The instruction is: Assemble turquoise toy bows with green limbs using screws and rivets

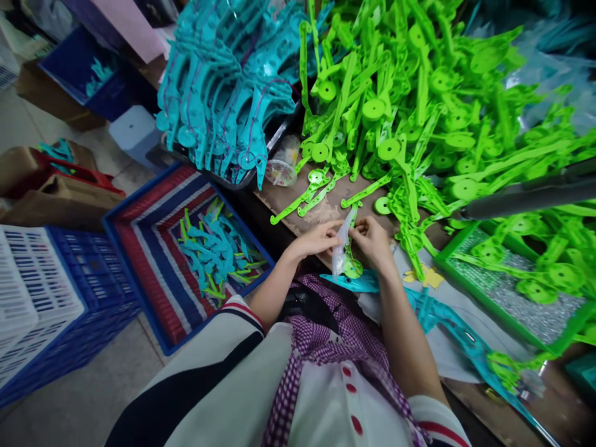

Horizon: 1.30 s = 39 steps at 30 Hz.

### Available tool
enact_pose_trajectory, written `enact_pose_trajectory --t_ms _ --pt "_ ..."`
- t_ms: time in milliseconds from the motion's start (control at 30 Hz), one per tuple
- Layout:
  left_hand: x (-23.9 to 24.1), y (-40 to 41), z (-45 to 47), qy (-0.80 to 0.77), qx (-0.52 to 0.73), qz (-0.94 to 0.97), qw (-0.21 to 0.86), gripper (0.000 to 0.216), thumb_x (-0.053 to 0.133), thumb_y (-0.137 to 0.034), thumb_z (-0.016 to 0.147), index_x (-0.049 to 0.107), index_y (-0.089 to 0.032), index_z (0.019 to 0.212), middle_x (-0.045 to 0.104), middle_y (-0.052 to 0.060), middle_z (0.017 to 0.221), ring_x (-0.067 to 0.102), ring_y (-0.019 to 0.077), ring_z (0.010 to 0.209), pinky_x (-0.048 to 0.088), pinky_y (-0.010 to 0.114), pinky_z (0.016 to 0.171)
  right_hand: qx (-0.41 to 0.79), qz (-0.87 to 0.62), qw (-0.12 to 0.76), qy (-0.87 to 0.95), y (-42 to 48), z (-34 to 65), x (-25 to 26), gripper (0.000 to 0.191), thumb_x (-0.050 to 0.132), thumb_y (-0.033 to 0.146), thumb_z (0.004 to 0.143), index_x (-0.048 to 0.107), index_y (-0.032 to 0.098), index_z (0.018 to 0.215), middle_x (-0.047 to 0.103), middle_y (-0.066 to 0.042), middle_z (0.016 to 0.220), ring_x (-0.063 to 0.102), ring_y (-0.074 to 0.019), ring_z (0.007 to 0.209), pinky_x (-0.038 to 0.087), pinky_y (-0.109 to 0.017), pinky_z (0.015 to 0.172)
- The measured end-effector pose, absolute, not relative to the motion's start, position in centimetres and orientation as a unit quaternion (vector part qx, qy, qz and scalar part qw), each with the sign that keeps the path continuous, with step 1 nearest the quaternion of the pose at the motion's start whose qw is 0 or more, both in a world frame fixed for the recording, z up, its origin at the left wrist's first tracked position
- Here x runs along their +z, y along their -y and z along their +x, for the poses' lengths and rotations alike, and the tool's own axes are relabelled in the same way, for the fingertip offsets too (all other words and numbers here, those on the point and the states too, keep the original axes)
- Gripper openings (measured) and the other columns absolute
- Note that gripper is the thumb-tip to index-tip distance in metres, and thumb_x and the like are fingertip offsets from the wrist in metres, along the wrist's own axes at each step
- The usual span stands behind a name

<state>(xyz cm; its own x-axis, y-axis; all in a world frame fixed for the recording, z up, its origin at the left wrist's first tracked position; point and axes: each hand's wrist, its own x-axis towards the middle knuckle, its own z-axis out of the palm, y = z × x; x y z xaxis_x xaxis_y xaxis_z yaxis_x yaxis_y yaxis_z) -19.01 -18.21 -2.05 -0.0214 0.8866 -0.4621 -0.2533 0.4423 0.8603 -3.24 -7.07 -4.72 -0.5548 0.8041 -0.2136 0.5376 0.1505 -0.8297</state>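
Observation:
My left hand (319,240) is closed on a small clear plastic bag (341,248), pinched between thumb and fingers. Close beside it, my right hand (372,241) pinches a bright green plastic part (352,267) with a round disc at its lower end. The bag covers some of this part. Just under the hands lies a turquoise plastic piece (354,282), reaching to the right beneath my right forearm. Loose green arm-shaped parts (321,191) rest on the brown table top (321,214) in front of the hands.
A tall heap of green parts (395,105) fills the table's back. Turquoise parts (223,93) stand packed in a black tray to the left. A blue-rimmed crate (139,273) holds turquoise and green pieces. At right, a green tray (493,298) contains small shiny pieces; a dark bar (531,192) juts in.

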Motion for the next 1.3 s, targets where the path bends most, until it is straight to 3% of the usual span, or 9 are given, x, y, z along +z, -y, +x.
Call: enact_pose_trajectory --t_ms 233,500,833,1100,1300 --pt "-3.7 15.4 -20.1 -0.629 0.45 0.292 0.563 0.064 0.067 -0.017 0.089 0.049 -0.017 0.15 0.068 0.003 0.091 0.062 0.0112 0.065 0.056 0.023 0.058 0.487 -0.45 0.146 0.735 7.1 -3.4 -4.6 0.026 0.065 0.044 0.077 0.055 0.023 0.089 0.063 0.0 0.074 0.057 -0.0172 0.065 0.041 -0.03 0.062" --pt "-3.3 17.1 -20.2 -0.573 0.466 0.265 0.62 0.071 0.076 -0.019 0.085 0.049 -0.019 0.149 0.067 0.001 0.089 0.066 0.0122 0.072 0.061 0.025 0.063 0.474 -0.463 0.13 0.738 7.0 -3.7 -4.1 0.024 0.065 0.041 0.075 0.052 0.024 0.085 0.062 0.0 0.073 0.055 -0.0163 0.065 0.038 -0.03 0.063" --pt "-3.3 17.6 -18.8 -0.59 0.478 0.241 0.604 0.07 0.077 -0.015 0.082 0.051 -0.017 0.147 0.064 -0.001 0.085 0.066 0.0113 0.07 0.062 0.026 0.065 0.47 -0.465 0.127 0.739 7.1 -3.7 -4.0 0.021 0.065 0.038 0.077 0.053 0.023 0.086 0.064 0.0 0.073 0.054 -0.0158 0.063 0.035 -0.03 0.061" --pt "-3.6 16.7 -19.4 -0.601 0.442 0.335 0.576 0.086 0.08 -0.027 0.082 0.04 -0.017 0.157 0.069 0.002 0.087 0.064 0.0121 0.064 0.06 0.026 0.061 0.467 -0.463 0.154 0.737 7.1 -3.8 -4.4 0.019 0.064 0.036 0.076 0.054 0.023 0.085 0.066 -0.001 0.072 0.056 -0.0159 0.063 0.037 -0.03 0.062" --pt "-2.7 16.2 -19.7 -0.632 0.348 0.442 0.533 0.079 0.066 -0.024 0.09 0.031 -0.02 0.162 0.069 0.002 0.09 0.062 0.012 0.063 0.056 0.025 0.062 0.493 -0.448 0.155 0.729 7.1 -3.6 -4.6 0.016 0.059 0.038 0.083 0.056 0.023 0.089 0.069 -0.003 0.079 0.062 -0.0195 0.068 0.043 -0.031 0.064"
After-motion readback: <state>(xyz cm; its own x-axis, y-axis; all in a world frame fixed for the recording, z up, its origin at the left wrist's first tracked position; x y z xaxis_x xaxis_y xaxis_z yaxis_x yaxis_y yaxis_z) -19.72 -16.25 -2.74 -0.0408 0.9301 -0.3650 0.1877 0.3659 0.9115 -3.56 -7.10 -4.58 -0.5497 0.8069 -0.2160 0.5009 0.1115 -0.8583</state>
